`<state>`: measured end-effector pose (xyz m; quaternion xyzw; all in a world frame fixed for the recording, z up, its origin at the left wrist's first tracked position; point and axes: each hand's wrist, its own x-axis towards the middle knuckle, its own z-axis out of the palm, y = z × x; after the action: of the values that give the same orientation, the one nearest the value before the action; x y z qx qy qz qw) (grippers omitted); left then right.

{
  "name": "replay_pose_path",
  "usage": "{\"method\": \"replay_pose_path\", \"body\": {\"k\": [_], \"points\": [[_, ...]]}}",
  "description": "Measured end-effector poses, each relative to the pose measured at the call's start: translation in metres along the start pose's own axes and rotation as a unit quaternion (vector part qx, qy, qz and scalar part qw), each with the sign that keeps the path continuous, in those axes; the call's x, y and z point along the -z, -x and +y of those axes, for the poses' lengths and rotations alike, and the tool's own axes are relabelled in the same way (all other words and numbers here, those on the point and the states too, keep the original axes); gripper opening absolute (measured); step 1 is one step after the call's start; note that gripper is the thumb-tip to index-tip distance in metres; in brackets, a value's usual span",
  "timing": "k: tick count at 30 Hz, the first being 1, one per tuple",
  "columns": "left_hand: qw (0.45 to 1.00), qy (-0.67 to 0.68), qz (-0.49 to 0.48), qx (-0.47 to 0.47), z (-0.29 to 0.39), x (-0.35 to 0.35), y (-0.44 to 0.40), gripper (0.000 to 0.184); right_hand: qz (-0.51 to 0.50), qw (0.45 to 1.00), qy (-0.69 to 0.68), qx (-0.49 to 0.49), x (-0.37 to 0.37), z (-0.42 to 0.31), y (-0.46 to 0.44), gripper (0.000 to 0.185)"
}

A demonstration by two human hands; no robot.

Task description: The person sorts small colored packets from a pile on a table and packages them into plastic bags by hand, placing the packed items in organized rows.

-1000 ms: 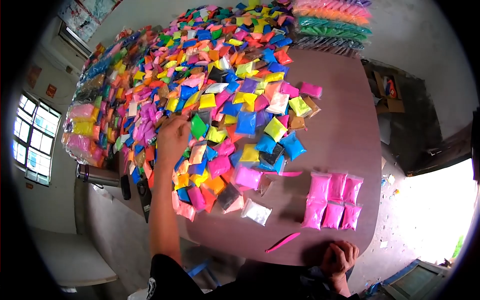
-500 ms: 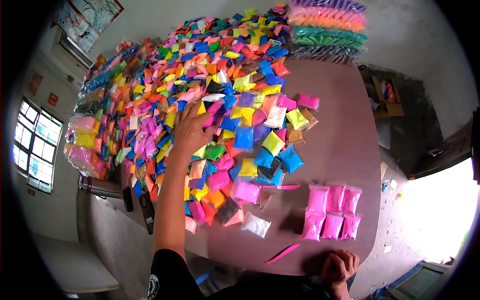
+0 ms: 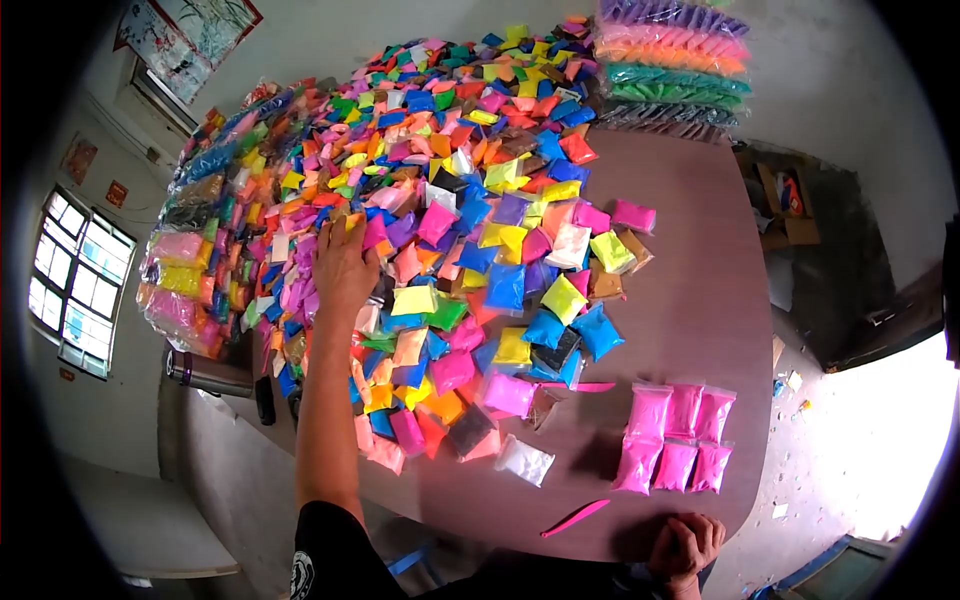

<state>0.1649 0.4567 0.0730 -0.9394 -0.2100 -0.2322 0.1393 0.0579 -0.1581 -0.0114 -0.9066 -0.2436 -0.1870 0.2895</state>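
My left hand reaches into a large heap of small colored packets. Its fingers are apart, and the tips touch packets, beside a magenta one and a bit of yellow; what lies under the palm is hidden. My right hand rests at the table's near edge with its fingers curled in and nothing visible in them. Above it stand two rows of pink packets, laid side by side. A thin pink plastic strip lies to the left of this hand.
Large clear bags of packets line the left side. Stacked bags sorted by color stand at the back of the brown table. A white packet and another pink strip lie near the heap. A metal flask is at left.
My left hand has moved left and slightly toward me over the heap, uncovering packets where it was. The whole view has shifted a little. My right hand stays curled at the edge.
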Motion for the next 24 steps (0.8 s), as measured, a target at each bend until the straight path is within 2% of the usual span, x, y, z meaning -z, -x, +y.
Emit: {"method": "replay_pose_path", "body": {"k": [1,2,4,5,6,8,9,11,14,16,17,18,20,21,24], "points": [[0.997,-0.078,0.022,0.001,0.004,0.004,-0.001,0.042,0.000,1.000,0.001,0.001,0.000,0.000,0.000,0.019],[0.997,-0.077,0.022,0.002,0.011,0.009,-0.003,0.042,0.000,1.000,0.003,-0.002,0.000,0.000,0.002,0.018],[0.997,-0.037,0.024,-0.059,0.033,0.018,-0.010,0.037,0.001,1.000,0.006,-0.005,-0.002,0.001,0.000,0.017],[0.994,0.089,-0.009,-0.060,0.050,0.021,-0.014,0.031,0.003,1.000,0.003,-0.006,-0.002,0.000,0.000,0.017],[0.994,0.089,-0.009,-0.060,0.067,0.016,-0.015,0.031,0.003,1.000,0.000,-0.006,-0.002,-0.001,0.000,0.017],[0.961,0.254,-0.098,-0.049,0.094,0.001,-0.016,0.025,0.005,1.000,0.003,-0.003,-0.003,0.001,0.003,0.017],[0.961,0.256,-0.096,-0.050,0.098,-0.009,-0.020,0.025,0.009,1.000,0.005,0.000,-0.004,0.003,0.003,0.017],[0.942,0.300,-0.151,0.018,0.107,-0.030,-0.031,0.021,-0.011,1.000,0.022,0.015,0.006,0.002,-0.005,0.011],[0.923,0.335,-0.184,0.042,0.107,-0.043,-0.040,0.019,-0.042,0.998,0.039,0.034,0.014,0.000,-0.007,0.018],[0.920,0.343,-0.183,0.044,0.106,-0.046,-0.041,0.019,-0.050,0.997,0.040,0.040,0.010,-0.001,-0.005,0.021],[0.917,0.352,-0.183,0.048,0.106,-0.047,-0.040,0.018,-0.019,0.999,0.019,0.017,0.003,0.000,0.000,0.014],[0.917,0.353,-0.182,0.046,0.104,-0.044,-0.038,0.018,0.011,1.000,-0.001,-0.004,-0.001,0.001,0.001,0.018],[0.927,0.355,-0.118,0.034,0.099,-0.038,-0.029,0.017,0.014,1.000,0.001,0.000,-0.001,0.003,0.003,0.019],[0.927,0.355,-0.116,0.032,0.096,-0.031,-0.026,0.017,0.014,1.000,-0.001,0.005,-0.001,0.004,0.003,0.019],[0.914,0.388,-0.086,0.081,0.079,0.008,-0.013,0.018,0.016,1.000,-0.011,0.008,-0.002,0.005,0.005,0.021]]}}
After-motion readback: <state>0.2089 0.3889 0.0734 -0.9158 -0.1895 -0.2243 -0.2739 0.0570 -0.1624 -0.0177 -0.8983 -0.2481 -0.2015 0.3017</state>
